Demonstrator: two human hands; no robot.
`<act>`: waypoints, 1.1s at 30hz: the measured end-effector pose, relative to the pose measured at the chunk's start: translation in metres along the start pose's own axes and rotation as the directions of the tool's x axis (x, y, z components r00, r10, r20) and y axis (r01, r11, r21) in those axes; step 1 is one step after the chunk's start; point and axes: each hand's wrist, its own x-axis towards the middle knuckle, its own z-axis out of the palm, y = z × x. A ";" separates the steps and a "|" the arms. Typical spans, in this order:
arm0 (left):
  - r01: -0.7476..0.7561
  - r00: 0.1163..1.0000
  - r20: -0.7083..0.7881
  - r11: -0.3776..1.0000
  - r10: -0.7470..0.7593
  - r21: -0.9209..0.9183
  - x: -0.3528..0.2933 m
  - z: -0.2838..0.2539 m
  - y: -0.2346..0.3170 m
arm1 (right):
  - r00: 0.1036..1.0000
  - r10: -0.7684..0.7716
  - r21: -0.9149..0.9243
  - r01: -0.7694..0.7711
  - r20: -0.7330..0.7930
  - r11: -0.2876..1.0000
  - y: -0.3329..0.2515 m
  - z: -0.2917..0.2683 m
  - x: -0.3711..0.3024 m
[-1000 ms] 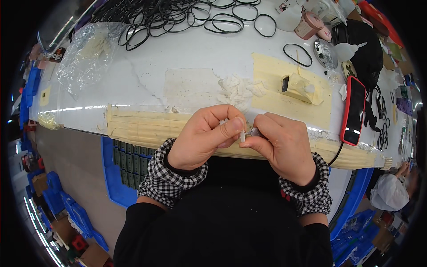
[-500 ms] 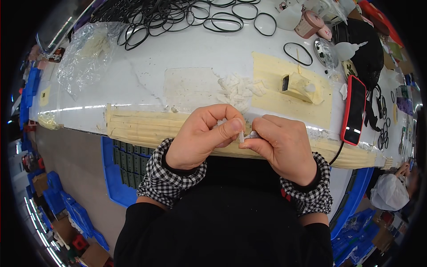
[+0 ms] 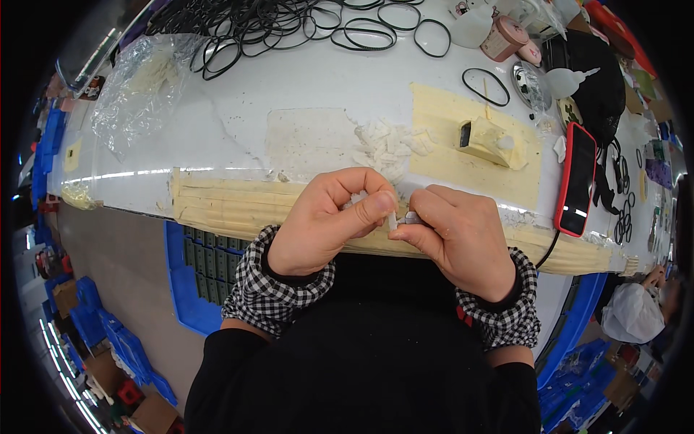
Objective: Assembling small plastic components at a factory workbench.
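Note:
My left hand (image 3: 336,217) is closed, thumb against fingers, on a small white strip (image 3: 392,220) whose end sticks out past the thumb. More white material shows between its fingers. Close by on the right, my right hand (image 3: 459,235) pinches a small light-grey piece (image 3: 412,218), mostly hidden by the fingers. The two hands nearly meet above the table's taped front edge (image 3: 231,205). Just beyond them lies a loose pile of white strips (image 3: 387,148) on the table. A yellow tape-wrapped block (image 3: 491,145) with a dark opening rests to the right of that pile.
Black rubber loops (image 3: 267,29) heap along the table's far side. A crumpled clear plastic bag (image 3: 141,94) lies at the left. At the right is a red-cased phone (image 3: 576,179) with a cable. Blue crates (image 3: 189,296) with dark green parts stand below the table edge.
Both hands keep almost the same place and grip. Only a very slight shift of the fingers and the white strip shows.

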 end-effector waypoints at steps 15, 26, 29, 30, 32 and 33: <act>-0.131 0.961 -0.259 0.985 0.099 -0.109 0.007 0.003 -0.001 | 0.930 0.114 -0.342 -0.240 -0.348 0.909 0.015 0.024 0.009; -0.160 0.986 -0.118 0.877 0.119 -0.453 0.007 -0.005 -0.001 | 0.939 0.143 -0.108 -0.185 -0.313 0.977 0.015 0.019 0.006; -0.152 0.980 -0.183 0.896 0.081 -0.418 0.009 0.000 0.001 | 0.929 0.152 0.091 -0.129 -0.336 0.988 0.018 0.014 0.006; -0.140 0.979 -0.191 0.925 0.076 -0.354 0.009 0.002 0.002 | 0.930 0.191 0.174 -0.141 -0.315 0.975 0.014 0.007 0.007; -0.113 0.976 -0.207 0.968 0.067 -0.222 0.008 0.006 0.002 | 0.930 0.244 0.326 -0.149 -0.275 0.934 0.007 -0.001 0.009; -0.089 0.984 -0.169 0.974 0.053 -0.207 0.008 0.009 0.002 | 0.929 0.263 0.394 -0.147 -0.259 0.907 0.002 -0.002 0.009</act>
